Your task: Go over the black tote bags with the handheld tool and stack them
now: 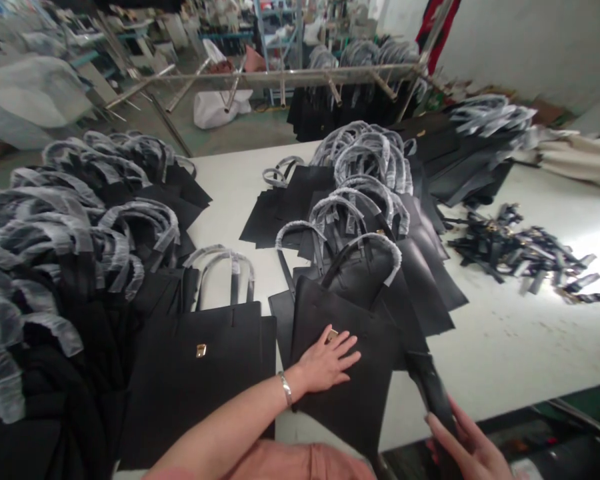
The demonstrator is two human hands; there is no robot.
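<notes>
My left hand (329, 362) lies flat with fingers spread on a black handbag panel (353, 400), partly covering its gold clasp (332, 335). Plastic-wrapped handles (367, 250) rise from the far edge of that panel. My right hand (467, 443), at the lower right, is closed around a long black strap-like piece (433, 387). The far end of this piece reaches the right side of the panel; its exact kind is unclear. Left of my left forearm lies another black handbag panel (180, 380) with a gold clasp (201, 351) and wrapped handles (227, 267).
Piles of black bag pieces with wrapped handles (65, 227) fill the left side. Another stack (365, 157) lies behind my left hand. Small black straps with metal fittings (520, 247) are heaped on the white table (480, 353). A metal rack (280, 78) stands beyond the table.
</notes>
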